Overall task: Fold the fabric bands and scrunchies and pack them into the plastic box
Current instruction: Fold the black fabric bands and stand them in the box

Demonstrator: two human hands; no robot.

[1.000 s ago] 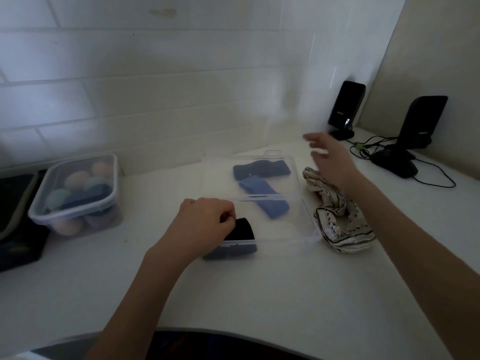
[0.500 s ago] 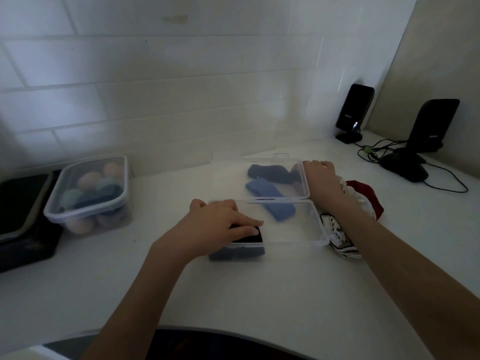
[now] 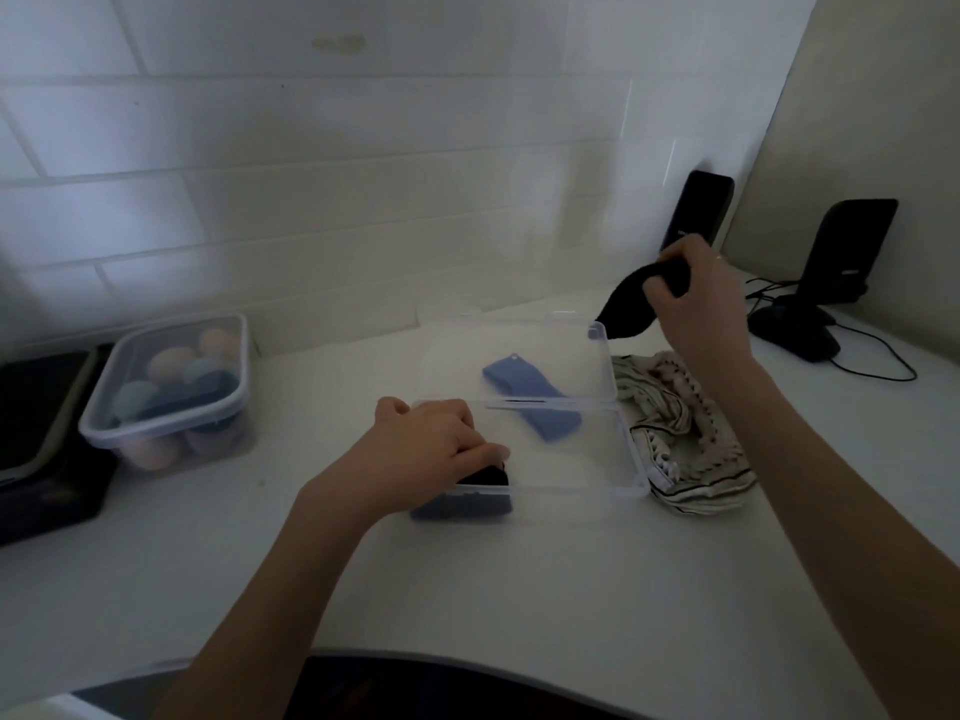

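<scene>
Left hand (image 3: 436, 449) presses folded bands down in clear plastic box (image 3: 631, 462) w/ bent fingers; right hand (image 3: 696, 298) grips dark band (image 3: 631, 306) just beyond box.

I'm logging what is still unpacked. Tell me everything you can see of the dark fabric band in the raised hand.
The dark fabric band looks navy or black, soft and limp. The right hand grips its upper end in curled fingers, held in the air behind the right far corner of the clear plastic box. Its free end hangs down and left, tapering to a rounded tip. Nothing else appears to touch it.
</scene>
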